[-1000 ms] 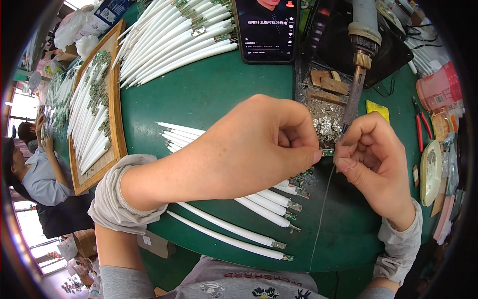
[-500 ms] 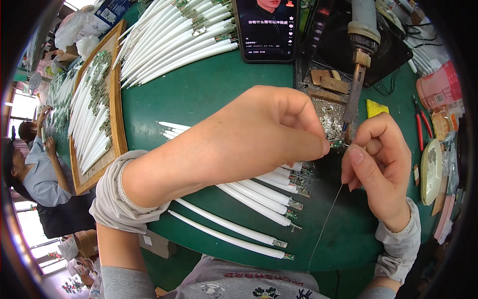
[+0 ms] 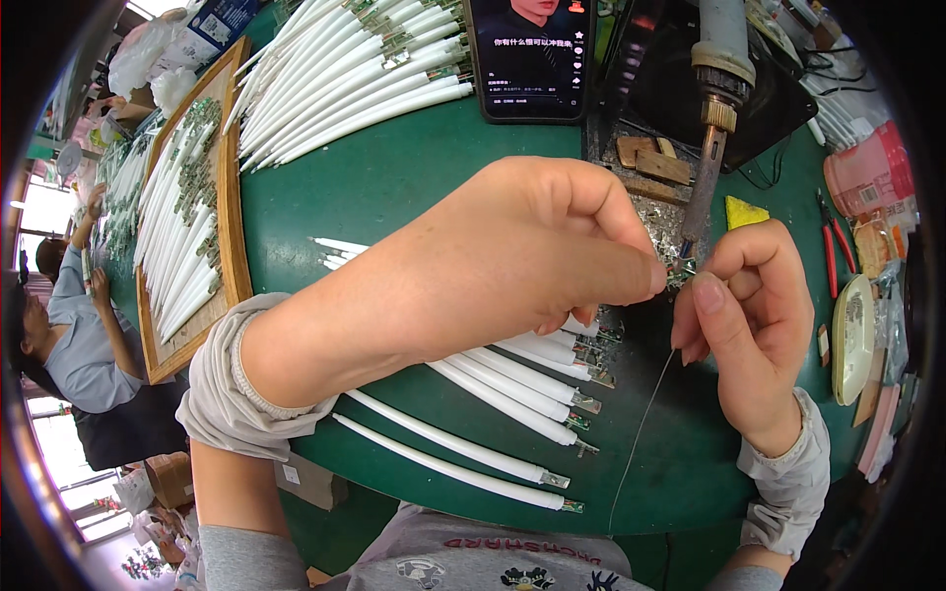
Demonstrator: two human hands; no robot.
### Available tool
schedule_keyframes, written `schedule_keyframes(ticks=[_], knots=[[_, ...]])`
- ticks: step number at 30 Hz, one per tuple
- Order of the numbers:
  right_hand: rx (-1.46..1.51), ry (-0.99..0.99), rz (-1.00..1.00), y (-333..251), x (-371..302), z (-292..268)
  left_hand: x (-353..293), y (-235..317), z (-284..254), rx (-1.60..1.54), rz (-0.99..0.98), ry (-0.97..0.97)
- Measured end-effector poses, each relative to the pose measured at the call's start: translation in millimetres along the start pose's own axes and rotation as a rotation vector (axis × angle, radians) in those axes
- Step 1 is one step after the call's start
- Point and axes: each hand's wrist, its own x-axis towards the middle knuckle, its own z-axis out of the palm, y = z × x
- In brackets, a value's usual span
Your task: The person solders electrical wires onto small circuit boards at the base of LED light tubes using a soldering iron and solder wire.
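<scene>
My left hand (image 3: 537,251) is pinched around a piece with a small green circuit board (image 3: 676,280) at its end; the rest of that piece is hidden behind the hand. Just above the board is the tip of a soldering iron (image 3: 711,148), which points downward. Close by on the right, my right hand (image 3: 757,320) is closed on a thin solder wire (image 3: 642,433), whose tail hangs toward the table's front edge. Below my left forearm lie several white tapered sticks (image 3: 503,384) with small circuit boards at their right ends.
A large pile of white sticks (image 3: 345,89) lies at the back left, beside a wooden tray (image 3: 236,246) of more. A phone (image 3: 532,69) stands behind. Wood blocks (image 3: 662,165), a yellow sponge (image 3: 746,213), red-handled pliers (image 3: 830,258) and a pale dish (image 3: 853,340) sit rightward. A co-worker (image 3: 89,335) works far left.
My left hand has moved slightly right and up, bringing the circuit board to the iron's tip. My right hand has shifted very little and still holds the solder wire.
</scene>
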Motion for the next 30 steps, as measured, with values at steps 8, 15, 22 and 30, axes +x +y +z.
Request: schedule_keyframes(ticks=[8,15,22,30], knots=[[-0.022,-0.004,-0.049,4.7,-3.5,-5.3,-3.8,-0.4,-0.2,0.059,-0.022,-0.04],[-0.014,-0.023,-0.058,16.5,-5.7,-7.9,-3.4,-3.0,2.2,0.109,-0.02,-0.042],[-0.083,-0.04,-0.057,15.2,-5.0,-6.7,-5.0,-6.1,4.3,0.199,0.008,-0.049],[-0.143,-0.029,-0.222,21.5,-5.2,-4.1,-5.0,-10.2,1.5,0.132,0.04,-0.088]])
